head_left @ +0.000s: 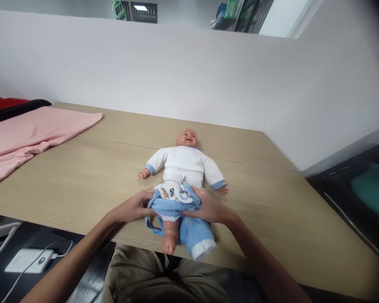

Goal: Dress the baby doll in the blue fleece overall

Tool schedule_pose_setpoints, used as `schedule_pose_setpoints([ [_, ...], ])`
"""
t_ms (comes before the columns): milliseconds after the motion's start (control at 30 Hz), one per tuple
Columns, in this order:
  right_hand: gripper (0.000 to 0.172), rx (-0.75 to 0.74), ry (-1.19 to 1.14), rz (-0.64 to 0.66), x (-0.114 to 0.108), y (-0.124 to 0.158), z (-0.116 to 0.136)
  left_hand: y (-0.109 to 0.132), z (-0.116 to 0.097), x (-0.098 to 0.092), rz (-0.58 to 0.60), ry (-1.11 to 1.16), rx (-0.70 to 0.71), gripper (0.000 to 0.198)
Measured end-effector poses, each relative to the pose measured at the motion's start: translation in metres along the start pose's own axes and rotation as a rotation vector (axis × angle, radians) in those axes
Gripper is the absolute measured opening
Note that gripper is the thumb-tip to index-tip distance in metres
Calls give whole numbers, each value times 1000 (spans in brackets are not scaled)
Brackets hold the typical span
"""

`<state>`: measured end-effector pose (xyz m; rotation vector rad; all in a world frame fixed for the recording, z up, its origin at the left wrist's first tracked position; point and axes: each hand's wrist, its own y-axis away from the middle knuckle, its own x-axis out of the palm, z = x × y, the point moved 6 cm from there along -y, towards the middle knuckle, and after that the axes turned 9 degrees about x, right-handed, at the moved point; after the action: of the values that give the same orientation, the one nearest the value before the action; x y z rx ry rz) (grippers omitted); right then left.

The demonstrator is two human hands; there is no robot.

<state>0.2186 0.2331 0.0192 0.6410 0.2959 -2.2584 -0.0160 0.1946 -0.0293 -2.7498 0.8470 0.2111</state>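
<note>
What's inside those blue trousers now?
The left hand and right hand bunch the blue trousers at the doll's waist. One bare leg pokes out below them; the other trouser leg looks filled, but cloth covers whatever is inside, so no second foot shows.

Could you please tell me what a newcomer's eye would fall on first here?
A baby doll in a white top lies on its back in the middle of the wooden table. At its waist, the left hand and right hand grip bunched blue dungarees, with one doll leg bare. A pink cloth lies spread at the table's far left.
</note>
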Motion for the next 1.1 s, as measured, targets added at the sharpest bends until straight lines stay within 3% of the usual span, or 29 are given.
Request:
schedule_pose_setpoints([
  [100,67,63,-37,12,-4,-1,-1,-7,10,-3,-4,137,-88,55],
  [200,80,92,-124,-59,-6,13,-10,-7,8,-4,-35,196,-55,70],
  [333,77,161,-468,-41,0,37,-38,-1,8,-12,-162,108,-52,59],
  [433,79,207,-633,-5,4,48,-54,0,15,-13,-179,98,-106,56],
  [500,71,234,-656,-19,4,53,-59,-1,15,-11,-173,98,-133,54],
  [600,55,258,-616,-17,1,56,-56,-6,-1,-13,-231,-72,-96,48],
  [700,49,227,-619,5,-1,54,-44,-22,-42,-11,-254,-363,65,48],
  [800,52,186,-624,-31,-4,50,-30,-53,-76,3,-18,-480,146,53],
  [933,59,158,-584,-51,-6,45,-8,-95,-84,18,414,-303,3,44],
  [1033,67,144,-561,-100,-13,45,1,-117,-79,23,557,-4,10,41],
  [1100,59,179,-501,-85,-17,48,1,-126,-70,24,577,145,20,41],
])
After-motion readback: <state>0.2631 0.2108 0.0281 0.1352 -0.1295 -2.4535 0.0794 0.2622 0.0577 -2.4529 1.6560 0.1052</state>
